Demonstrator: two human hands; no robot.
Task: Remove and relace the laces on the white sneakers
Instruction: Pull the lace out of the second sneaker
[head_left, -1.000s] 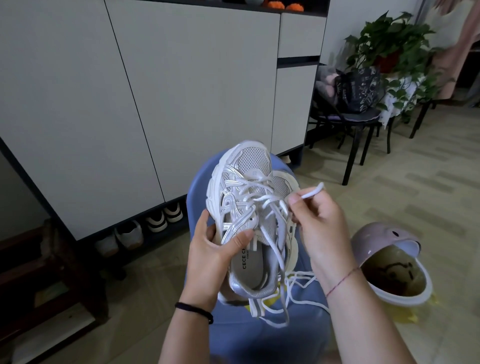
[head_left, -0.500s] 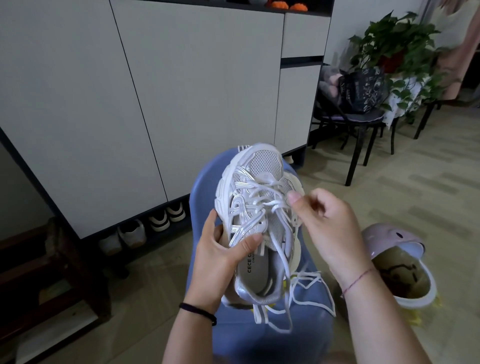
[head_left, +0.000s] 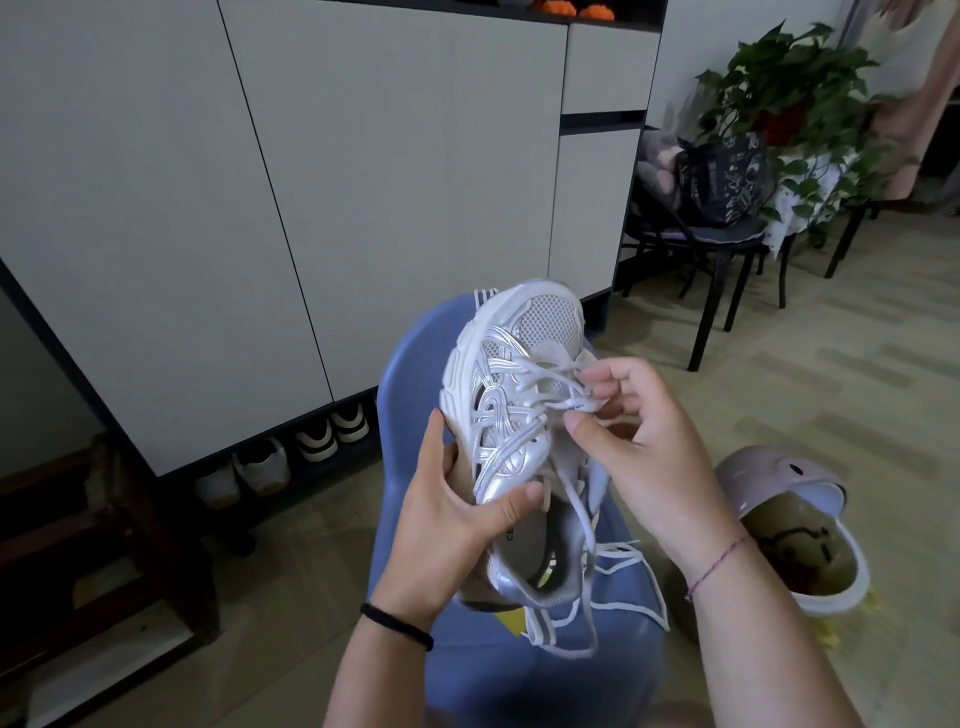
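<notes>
Left hand (head_left: 447, 525) gripped sneaker (head_left: 519, 415) from its left side, thumb across the collar, fingers under the sole. Right hand (head_left: 639, 441) pinched lace (head_left: 579, 404) between thumb and fingertips at the middle eyelets. Sneaker was held in the air, toe pointing away, above a blue seat (head_left: 545, 675). Loose lace ends hung from the sneaker and lay on the seat.

Room: pale tiled floor (head_left: 831, 389), with tall white cabinet (head_left: 363, 182) straight ahead. Shoes (head_left: 311, 441) were lined up in the gap under it. Dark wooden furniture (head_left: 130, 530) stood at left. To the right of the seat, near the right wrist, a pink bin (head_left: 779, 473) had its lid tipped open. Further back on the right stood a black chair (head_left: 727, 249) carrying a dark bag (head_left: 722, 176), with a leafy plant (head_left: 789, 88) just behind. Right hand covered the sneaker's right-side eyelets.
</notes>
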